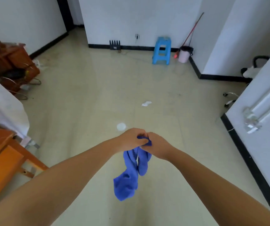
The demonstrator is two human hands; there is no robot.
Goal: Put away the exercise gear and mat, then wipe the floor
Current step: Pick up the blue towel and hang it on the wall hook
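Step in hand: getting the blue cloth (127, 178) ready to wipe the floor (98, 98), as I judge it; no mat or exercise gear shows in this view.
Left hand (131, 141): fingers curled over the top edge of the cloth, gripping it.
Right hand (157, 146): close against the left hand, pinching the same bunched top edge.
Cloth: hanging in the air from both hands in two twisted folds, its lower end free and well above the tiles.
Floor: pale glossy tiles, with a scrap of white paper (146, 103) ahead to the right and a round pale spot (121, 126) just beyond the hands.
Doing it well: shake the cloth out and fold it to a flat pad, since a twisted rope of fabric would only smear. Pick up the paper scrap first so it is not dragged about. Kneel or crouch before pressing down, and work in overlapping strokes from the far side back toward the body.
Risk: dust is likely to gather near the cables (33, 80) by the wooden furniture (8, 59) at left; a loose cloth end could snag there.
Nearby: a blue stool (161, 50), a pink bucket (184, 54) and a broom (191, 30) against the far wall.
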